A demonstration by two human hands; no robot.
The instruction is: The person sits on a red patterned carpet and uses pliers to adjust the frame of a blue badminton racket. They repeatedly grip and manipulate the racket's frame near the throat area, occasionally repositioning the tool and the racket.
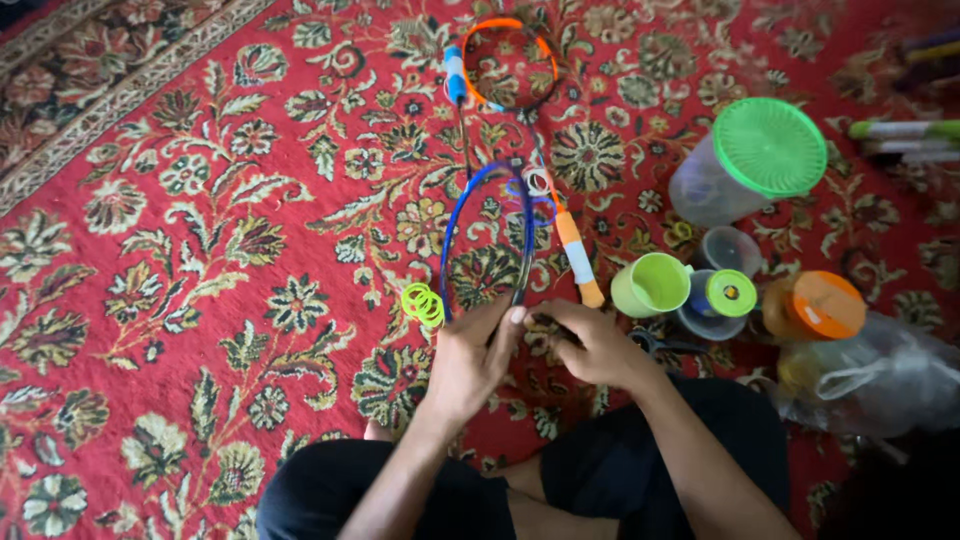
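Sitting on the red flowery carpet (200, 250), you have both hands low in the middle of the frame. Your left hand (468, 365) has its fingers (505, 325) curled around the bottom end of a blue hoop (485, 235), right where the hoop comes to a close. Your right hand (592, 345) sits just beside it, with fingers bent shut on something small and dark; you cannot tell what it is. The two hands nearly touch.

The blue hoop stands up the frame from your hands, toward the top middle. A stick with an orange and white handle (578, 258) lies next to it on the right. Higher up, at the top middle, is an orange ring (510, 62) with a blue and white handle (455, 75) by it. A little pile of yellow-green rings (423, 304) lies just left of your left hand.

On the right side of the frame you see a green cup (650, 284), a small jar with a green lid (728, 294), a big clear tub with a green lid (755, 160), an orange lidded pot (815, 305) and a clear plastic bag (880, 375). Dark scissors (665, 346) lie just right of your right hand.
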